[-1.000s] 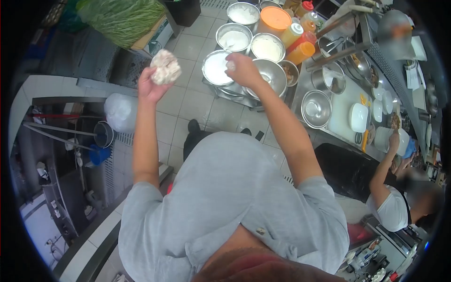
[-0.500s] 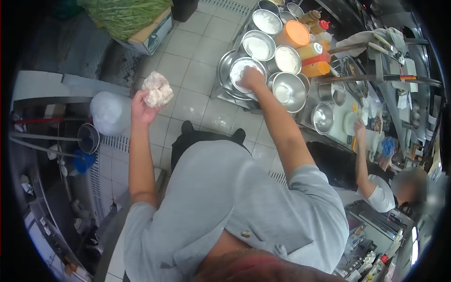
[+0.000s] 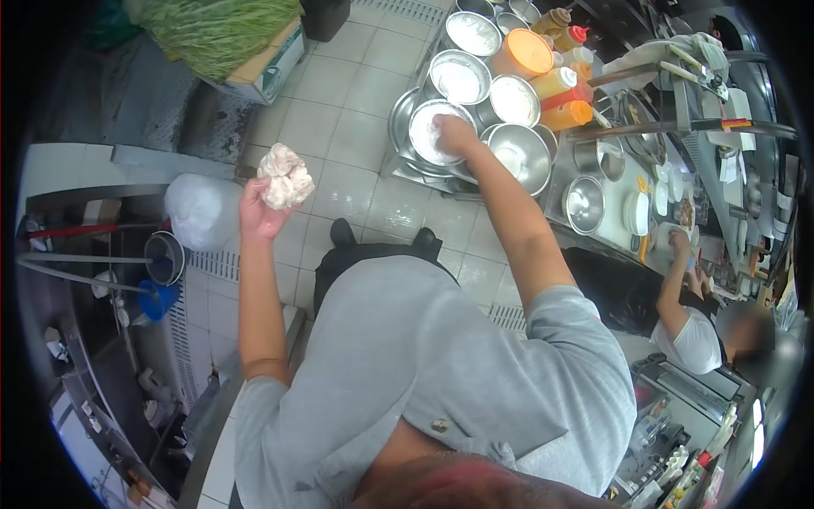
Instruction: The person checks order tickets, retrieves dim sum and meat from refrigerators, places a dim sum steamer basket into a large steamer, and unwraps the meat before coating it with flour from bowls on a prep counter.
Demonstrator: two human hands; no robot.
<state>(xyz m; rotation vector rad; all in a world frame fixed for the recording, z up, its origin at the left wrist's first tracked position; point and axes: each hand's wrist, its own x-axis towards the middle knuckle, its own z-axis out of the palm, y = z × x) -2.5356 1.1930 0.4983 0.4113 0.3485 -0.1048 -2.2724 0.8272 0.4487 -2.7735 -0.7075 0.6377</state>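
Observation:
My left hand [image 3: 264, 214] is raised over the floor at the left, its fingers closed round a pale pinkish-white lump [image 3: 287, 178]. The lump is soft and folded; whether it is raw meat or dough I cannot tell. My right hand [image 3: 456, 137] reaches down into a steel bowl of white powder [image 3: 426, 146] at the near corner of the counter. Its fingers are drawn together, with the tips hidden at the powder. An empty steel bowl [image 3: 519, 161] stands just right of that hand. Behind it is another bowl of white powder [image 3: 459, 78].
An orange-lidded tub [image 3: 522, 54] and several squeeze bottles [image 3: 566, 115] crowd the counter. A co-worker [image 3: 688, 335] works farther along it at the right. At the left are a stuffed plastic bag [image 3: 203, 210] and a box of green stalks [image 3: 270, 78] over the tiled floor [image 3: 343, 136].
The view has shifted slightly. My left hand still holds the lump, and my right hand stays in the powder bowl. The co-worker's hand has moved along the counter, away from the white containers.

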